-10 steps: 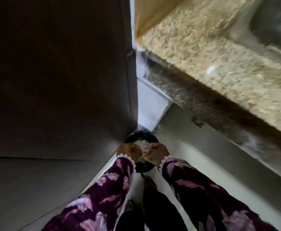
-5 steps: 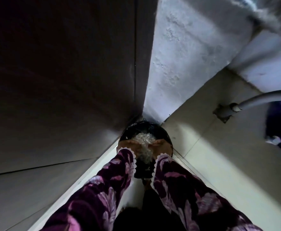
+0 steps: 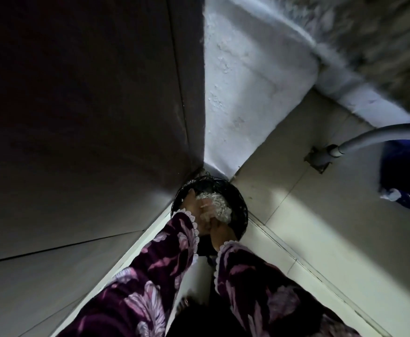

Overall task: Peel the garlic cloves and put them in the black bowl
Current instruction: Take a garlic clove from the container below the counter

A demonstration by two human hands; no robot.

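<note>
Both hands reach into the black container [image 3: 238, 203] on the floor in the corner, the left hand [image 3: 194, 203] and right hand [image 3: 219, 233] meeting over whitish garlic skins [image 3: 219, 207], each grip too blurred to tell.

Down in the floor corner sits a black bowl [image 3: 241, 203], pushed against the dark cabinet side [image 3: 90, 105] and the whitewashed wall [image 3: 243, 93]. Both hands reach into it: the left hand [image 3: 193, 203] and the right hand [image 3: 221, 233] meet over a pale heap of garlic skins [image 3: 219, 205]; their fingers are blurred. Floral purple sleeves [image 3: 165, 259] cover the arms. A grey pipe [image 3: 374, 138] and a blue container [image 3: 408, 176] stand well apart.
</note>
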